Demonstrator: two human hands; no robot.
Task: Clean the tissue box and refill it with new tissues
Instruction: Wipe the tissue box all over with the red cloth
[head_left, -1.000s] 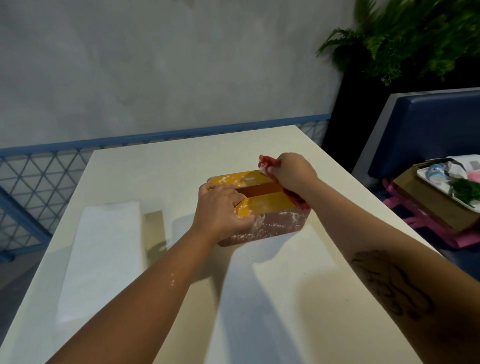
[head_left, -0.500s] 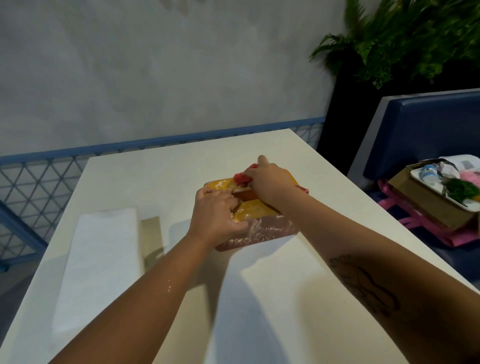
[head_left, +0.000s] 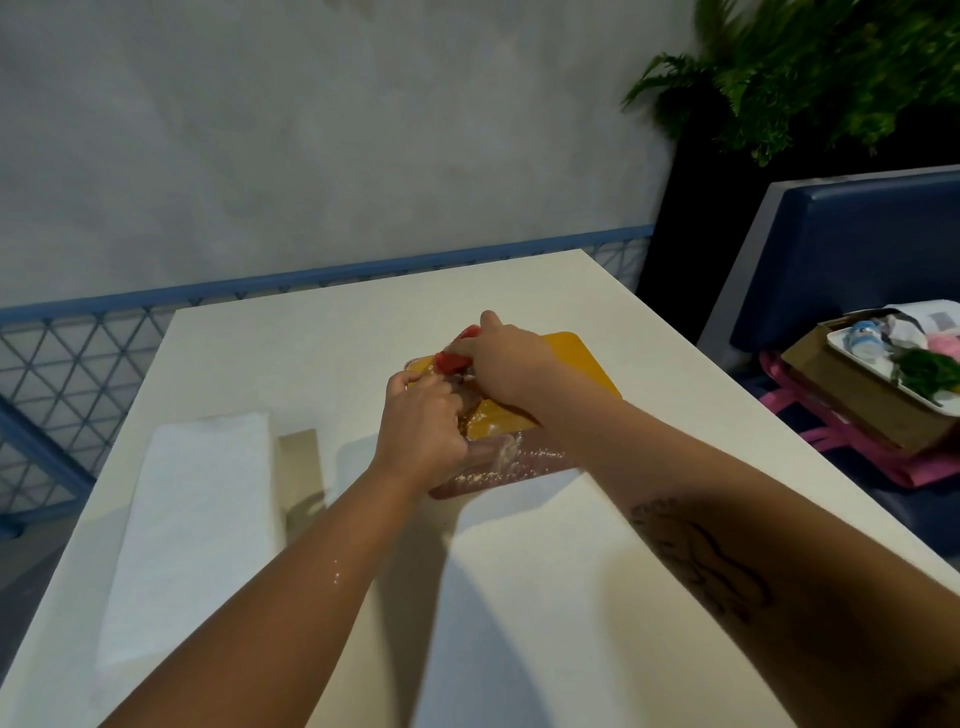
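My left hand (head_left: 423, 431) is gripping the left end of the tissue box (head_left: 587, 358) on the counter (head_left: 519, 597). My right hand (head_left: 506, 364) is clutching a red cloth (head_left: 451, 361), pressing it onto the box's top.

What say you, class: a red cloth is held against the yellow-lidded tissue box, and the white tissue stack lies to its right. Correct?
No. In the head view the white tissue stack lies left of the tissue box, not right. The right hand holds the red cloth against it.
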